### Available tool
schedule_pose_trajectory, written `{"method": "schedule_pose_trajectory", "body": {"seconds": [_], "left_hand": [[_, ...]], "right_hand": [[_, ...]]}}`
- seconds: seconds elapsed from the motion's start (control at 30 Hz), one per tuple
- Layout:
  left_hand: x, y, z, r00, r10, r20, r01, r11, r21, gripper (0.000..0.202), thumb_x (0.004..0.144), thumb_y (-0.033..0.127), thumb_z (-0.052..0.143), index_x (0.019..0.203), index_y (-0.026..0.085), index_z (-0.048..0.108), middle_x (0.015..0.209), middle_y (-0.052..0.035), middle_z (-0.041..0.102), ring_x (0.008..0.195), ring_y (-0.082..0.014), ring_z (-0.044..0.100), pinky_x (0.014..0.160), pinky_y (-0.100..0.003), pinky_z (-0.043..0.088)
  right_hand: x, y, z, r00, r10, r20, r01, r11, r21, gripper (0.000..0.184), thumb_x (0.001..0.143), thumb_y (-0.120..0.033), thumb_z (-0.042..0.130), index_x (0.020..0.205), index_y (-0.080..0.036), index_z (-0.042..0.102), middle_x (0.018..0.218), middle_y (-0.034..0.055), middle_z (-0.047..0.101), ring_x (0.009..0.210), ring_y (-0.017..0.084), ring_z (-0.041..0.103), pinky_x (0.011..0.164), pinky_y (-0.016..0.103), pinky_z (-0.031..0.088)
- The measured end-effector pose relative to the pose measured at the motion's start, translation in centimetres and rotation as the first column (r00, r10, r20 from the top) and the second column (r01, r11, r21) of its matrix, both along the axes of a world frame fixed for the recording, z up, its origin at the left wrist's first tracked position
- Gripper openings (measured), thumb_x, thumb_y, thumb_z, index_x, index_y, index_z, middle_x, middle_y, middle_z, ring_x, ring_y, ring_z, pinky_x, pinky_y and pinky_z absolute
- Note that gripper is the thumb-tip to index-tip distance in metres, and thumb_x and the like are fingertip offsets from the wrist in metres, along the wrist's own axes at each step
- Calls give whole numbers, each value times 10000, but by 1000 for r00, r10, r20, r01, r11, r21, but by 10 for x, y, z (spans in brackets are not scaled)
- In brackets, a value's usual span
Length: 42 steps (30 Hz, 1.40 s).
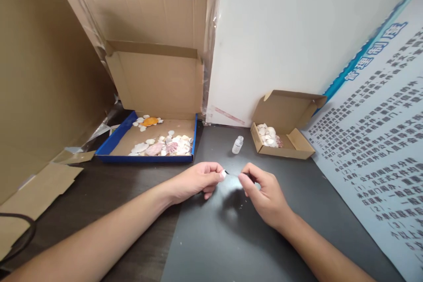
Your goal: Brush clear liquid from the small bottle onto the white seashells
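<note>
Between the thumb and fingers of my left hand (206,178) is a small white shell (224,173). My right hand (262,187) pinches the black cap of a thin brush (227,172). The brush's pale stem spans the gap between my hands, and its dark tip is at the shell's edge; whether they touch I cannot tell. Beyond my hands stands a small clear bottle (237,145) with a white label and no cap on its neck. Both hands are above the dark grey mat (211,242).
At the back left, an open blue-edged cardboard box (145,159) holds many shells and an orange shell piece (150,121) ringed by white ones. A smaller open box (287,152) with white shells stands at the back right. Cardboard walls (46,75) and a printed poster (373,141) flank the table.
</note>
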<state>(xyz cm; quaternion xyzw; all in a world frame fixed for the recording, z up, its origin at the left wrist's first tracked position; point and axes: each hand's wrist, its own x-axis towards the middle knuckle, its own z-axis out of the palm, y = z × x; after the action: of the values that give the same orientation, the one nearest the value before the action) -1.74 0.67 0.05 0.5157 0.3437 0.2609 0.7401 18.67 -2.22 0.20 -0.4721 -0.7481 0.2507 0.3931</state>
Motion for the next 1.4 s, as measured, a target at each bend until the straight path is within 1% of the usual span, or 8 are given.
{"method": "schedule_pose_trajectory", "body": {"seconds": [0.1,0.27,0.43,0.57,0.87,1.0,1.1,1.4], "left_hand": [[0,1,-2,1000,-9,5,9,1000,1,290,818,405,684,826,178,502,566,94,328,499,-61,291,484,-190,360],[0,-1,2,1000,9,-6,-9,1000,-9,290,794,385,697,821,180,493,573,92,329,500,-61,290,482,-193,360],[2,-3,7,1000,22,-14,-22,1000,-22,277,772,353,701,813,177,491,593,85,338,511,-59,301,480,-188,357],[1,-3,6,1000,10,-11,-11,1000,-11,282,786,368,691,808,181,481,572,92,327,504,-61,293,481,-191,363],[1,-3,5,1000,20,-8,-20,1000,-14,288,785,372,689,810,187,469,576,95,321,497,-59,286,485,-197,356],[2,-4,6,999,34,-9,-35,999,-27,257,784,335,673,816,189,464,615,85,341,507,-56,309,493,-197,355],[2,-4,6,999,35,-12,-36,999,-33,242,785,320,661,816,191,458,622,83,339,510,-57,304,492,-195,350],[1,-3,4,1000,14,-4,-14,1000,-15,265,796,348,675,814,190,463,619,86,320,512,-58,280,490,-189,349]], "right_hand": [[-1,1,1,999,-50,-12,50,999,-11,354,884,-418,569,657,-186,430,557,-47,400,519,81,373,495,197,320],[-2,-2,4,993,75,-93,-79,996,-36,298,925,-381,488,700,-188,455,568,-37,452,525,87,411,522,203,357],[-2,-3,3,997,-1,-72,-1,1000,-24,318,852,-382,613,684,-197,417,570,-47,416,520,84,382,495,199,341],[-1,-3,3,987,89,-131,-96,994,-47,263,924,-381,501,744,-191,473,591,-36,473,521,90,443,523,207,381],[1,-3,0,990,73,-120,-81,995,-60,287,965,-383,432,759,-188,471,616,-31,485,531,91,455,535,213,378],[1,-3,0,996,28,-81,-33,998,-57,295,924,-400,520,729,-189,455,593,-41,443,532,90,426,525,214,355],[1,-4,0,987,89,-133,-101,991,-83,303,972,-400,420,760,-189,465,620,-30,485,536,92,457,542,218,374],[0,-4,3,992,105,-69,-110,992,-68,275,963,-381,439,768,-189,465,614,-34,473,545,93,437,545,216,355]]}}
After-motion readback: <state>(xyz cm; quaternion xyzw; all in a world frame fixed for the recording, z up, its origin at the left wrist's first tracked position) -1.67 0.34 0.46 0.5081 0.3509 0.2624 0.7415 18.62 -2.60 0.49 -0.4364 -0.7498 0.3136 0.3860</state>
